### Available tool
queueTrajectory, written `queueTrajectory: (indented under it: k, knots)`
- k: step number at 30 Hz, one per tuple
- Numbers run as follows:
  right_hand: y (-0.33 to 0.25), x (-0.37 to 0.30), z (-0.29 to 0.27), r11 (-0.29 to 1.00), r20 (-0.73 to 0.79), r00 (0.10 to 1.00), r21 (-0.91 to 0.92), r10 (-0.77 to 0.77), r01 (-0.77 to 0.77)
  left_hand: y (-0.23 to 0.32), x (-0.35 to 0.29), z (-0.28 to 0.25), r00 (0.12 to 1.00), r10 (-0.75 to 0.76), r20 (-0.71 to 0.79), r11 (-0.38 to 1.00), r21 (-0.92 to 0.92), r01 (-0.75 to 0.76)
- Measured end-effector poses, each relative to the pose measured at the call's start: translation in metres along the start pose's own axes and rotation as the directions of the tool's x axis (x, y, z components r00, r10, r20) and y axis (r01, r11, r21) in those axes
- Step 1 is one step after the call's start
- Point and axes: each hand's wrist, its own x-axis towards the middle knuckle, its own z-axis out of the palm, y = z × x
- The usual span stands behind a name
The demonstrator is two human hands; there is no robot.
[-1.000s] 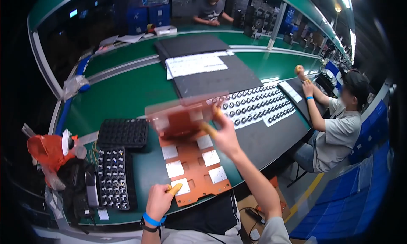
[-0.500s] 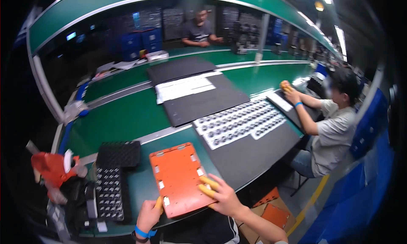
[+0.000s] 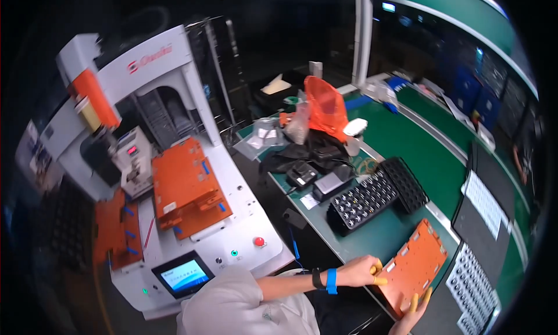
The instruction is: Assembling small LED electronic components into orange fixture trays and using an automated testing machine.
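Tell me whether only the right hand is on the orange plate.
No, the left hand also grips the orange plate by its left edge, with the right hand at its lower right.

Plate (image 3: 415, 264), near right: orange, edged with small pale patches (image 3: 404, 251). Left hand (image 3: 359, 271): yellow finger covers (image 3: 379, 281); wristbands (image 3: 332, 281) — one blue, one black. Right hand (image 3: 411, 319): yellow finger covers. Sleeve (image 3: 224, 294), near: pale grey. Machine (image 3: 235, 233), left: white, with red lettering (image 3: 151, 58), red button (image 3: 258, 241), green button (image 3: 234, 253) and blue-and-white screen (image 3: 185, 275). Fixtures (image 3: 180, 178) on machine: orange with blue strips (image 3: 205, 167). Tabletop (image 3: 349, 250): green. Trays (image 3: 411, 184), right: black — the nearer patterned with rows of silver pieces (image 3: 363, 200). Bag (image 3: 325, 108), far: orange-red. Board (image 3: 494, 172), right: dark grey. Sheet (image 3: 463, 252), near right: white, patterned with rows of dark rounds (image 3: 474, 278).
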Motion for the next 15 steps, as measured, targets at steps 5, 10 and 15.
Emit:
queueTrajectory:
  k: [5, 10, 15]
  knots:
    - [0.004, 0.015, -0.016, 0.872, 0.093, 0.895, 0.198, 0.437, -0.447, 0.019, -0.034, -0.003, 1.0, 0.022, -0.021, 0.985, -0.172, -0.025]
    - [-0.021, -0.013, 0.013, 0.865, 0.074, 0.908, 0.282, 0.412, -0.415, 0.024, -0.051, -0.02, 0.996, 0.073, -0.055, 0.989, -0.126, -0.079]
    - [-0.039, -0.035, 0.045, 0.944, 0.047, 0.981, 0.265, 0.19, -0.195, 0.062, -0.105, -0.073, 0.951, 0.238, -0.198, 0.96, -0.098, -0.261]
